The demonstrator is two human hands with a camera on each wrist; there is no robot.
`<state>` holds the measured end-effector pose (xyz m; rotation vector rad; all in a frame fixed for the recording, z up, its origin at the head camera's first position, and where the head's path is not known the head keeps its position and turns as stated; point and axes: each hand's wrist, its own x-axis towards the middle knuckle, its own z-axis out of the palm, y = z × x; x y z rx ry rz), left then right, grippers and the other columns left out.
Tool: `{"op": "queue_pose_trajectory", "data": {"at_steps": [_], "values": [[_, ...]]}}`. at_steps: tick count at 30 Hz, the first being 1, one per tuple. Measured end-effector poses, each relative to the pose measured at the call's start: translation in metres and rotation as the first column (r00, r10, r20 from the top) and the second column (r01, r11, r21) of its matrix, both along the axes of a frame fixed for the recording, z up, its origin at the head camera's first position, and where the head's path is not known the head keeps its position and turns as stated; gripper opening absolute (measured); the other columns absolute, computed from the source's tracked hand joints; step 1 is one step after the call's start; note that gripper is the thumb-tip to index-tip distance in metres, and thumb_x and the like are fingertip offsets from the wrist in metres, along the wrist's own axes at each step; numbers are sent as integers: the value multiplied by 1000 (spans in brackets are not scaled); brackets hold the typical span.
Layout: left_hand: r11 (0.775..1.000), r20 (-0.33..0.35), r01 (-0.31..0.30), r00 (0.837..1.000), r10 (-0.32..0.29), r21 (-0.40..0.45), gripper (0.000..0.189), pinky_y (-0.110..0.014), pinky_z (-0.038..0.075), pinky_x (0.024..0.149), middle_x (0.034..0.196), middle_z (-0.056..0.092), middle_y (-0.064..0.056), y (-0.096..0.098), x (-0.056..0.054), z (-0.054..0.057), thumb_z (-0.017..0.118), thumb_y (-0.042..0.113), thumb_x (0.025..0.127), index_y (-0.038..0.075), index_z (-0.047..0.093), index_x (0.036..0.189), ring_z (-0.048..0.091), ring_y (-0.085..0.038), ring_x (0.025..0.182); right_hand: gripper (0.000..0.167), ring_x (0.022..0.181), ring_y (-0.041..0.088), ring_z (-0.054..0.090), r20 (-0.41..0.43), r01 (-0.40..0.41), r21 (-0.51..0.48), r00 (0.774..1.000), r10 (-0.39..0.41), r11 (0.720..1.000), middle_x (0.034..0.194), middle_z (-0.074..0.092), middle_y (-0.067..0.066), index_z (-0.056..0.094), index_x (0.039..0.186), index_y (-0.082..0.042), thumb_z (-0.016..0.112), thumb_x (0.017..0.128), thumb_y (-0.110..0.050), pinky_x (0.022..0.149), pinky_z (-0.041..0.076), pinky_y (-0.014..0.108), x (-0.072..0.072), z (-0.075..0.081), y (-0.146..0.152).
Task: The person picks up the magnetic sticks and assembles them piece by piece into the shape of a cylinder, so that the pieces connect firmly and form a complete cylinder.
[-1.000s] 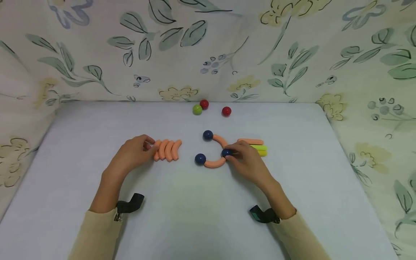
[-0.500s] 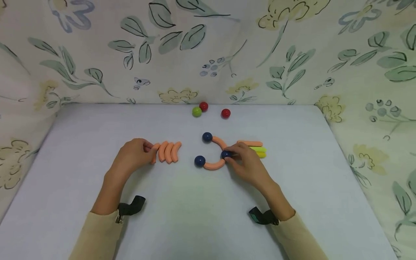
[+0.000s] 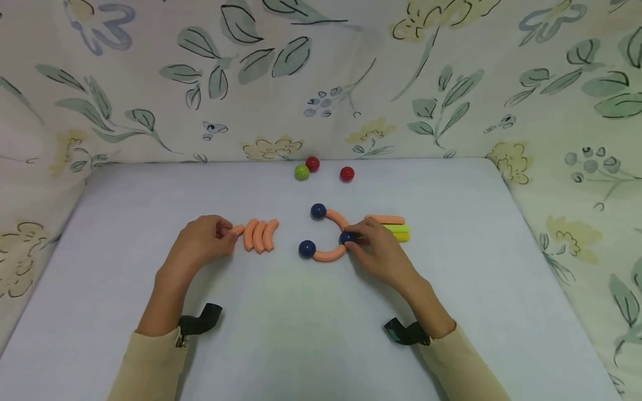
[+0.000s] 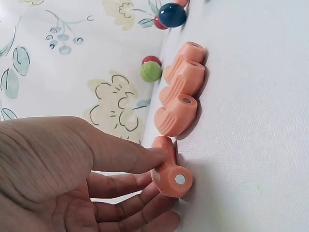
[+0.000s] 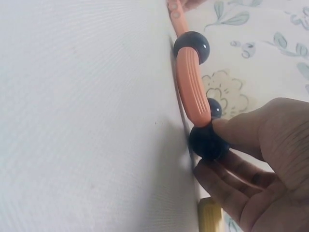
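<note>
Fingers of the left hand [image 3: 205,239] pinch a stick [image 4: 173,169] pointing roughly rightward, toward the ball [image 5: 207,143] the right hand [image 3: 380,245] grips.

orng curved rods [image 3: 258,236] | dk blu balls [image 3: 318,211] | wht cloth [image 3: 281,106] w/ grn floral print

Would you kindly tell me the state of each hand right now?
Left hand: holding an orange piece between thumb and fingers.
Right hand: holding a dark blue ball between thumb and fingers.
</note>
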<state>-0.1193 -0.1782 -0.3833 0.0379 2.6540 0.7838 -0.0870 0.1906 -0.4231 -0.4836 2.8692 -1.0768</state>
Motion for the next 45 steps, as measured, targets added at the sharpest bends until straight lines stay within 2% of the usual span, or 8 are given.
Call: {"op": "queue_pose_trajectory", "data": {"at_steps": [3, 6, 12, 15, 20, 30, 37, 45], "values": [[1000, 0, -1, 1000, 1, 13, 47, -43, 58, 80, 118, 74, -23, 3, 1, -1, 67, 31, 102, -8, 67, 129, 71, -33, 101, 33, 101, 18, 69, 6, 11, 4, 1000, -11, 1000, 111, 67, 8, 73, 130, -6, 77, 97, -12, 93, 61, 40, 2, 1, 2], [1000, -4, 3, 1000, -3, 7, 46, -44, 58, 79, 116, 75, -22, 5, 1, -2, 68, 31, 102, -7, 68, 129, 72, -32, 98, 34, 102, 18, 69, 17, 14, -2, 1000, -14, 1000, 111, 67, 8, 73, 130, -6, 77, 97, -12, 94, 61, 41, 4, 1, 4], [1000, -44, 10, 999, -9, 4, 50, -48, 59, 81, 118, 75, -25, 3, 2, -3, 65, 37, 105, -7, 69, 130, 73, -37, 102, 33, 103, 18, 69, 25, 15, -14, 1000, -15, 1000, 112, 67, 8, 73, 129, -6, 78, 97, -12, 94, 62, 39, 6, -1, 4], [1000, -51, -11, 999, 12, 17, 52, -47, 60, 81, 122, 75, -25, 1, 3, -3, 64, 40, 105, -5, 70, 131, 73, -40, 109, 33, 103, 19, 69, 26, 14, -17, 1000, -13, 1000, 112, 67, 8, 73, 130, -5, 77, 97, -12, 94, 62, 40, 5, -3, 4], [998, -62, -52, 997, 55, 45, 54, -42, 60, 77, 121, 75, -24, 1, 2, 0, 63, 46, 105, -1, 70, 131, 74, -38, 108, 33, 104, 19, 70, 15, 5, -5, 1000, -5, 1000, 114, 67, 8, 73, 130, -6, 77, 97, -12, 94, 62, 40, 2, -3, 5], [995, -93, -80, 992, 84, 55, 58, -39, 59, 77, 121, 76, -21, 0, -1, 4, 64, 52, 103, 1, 69, 132, 75, -35, 109, 33, 104, 19, 70, 22, 13, -21, 1000, -13, 1000, 113, 67, 8, 74, 129, -6, 78, 97, -12, 95, 62, 39, -1, -2, 7], [991, -155, -91, 982, 106, 98, 48, -39, 60, 76, 125, 75, -18, 3, 1, 12, 67, 43, 104, 8, 68, 136, 72, -38, 117, 33, 104, 18, 70, 6, 11, -4, 1000, -11, 1000, 114, 68, 7, 74, 130, -7, 78, 97, -14, 94, 62, 40, -2, -3, 5], [980, -243, -105, 959, 145, 170, 43, -39, 58, 76, 127, 74, -18, 20, -7, 22, 69, 34, 103, 10, 67, 139, 73, -37, 114, 34, 103, 19, 70, 14, 11, -4, 1000, -11, 1000, 114, 67, 7, 74, 129, -7, 79, 97, -13, 95, 61, 39, -3, 2, -1]]}}
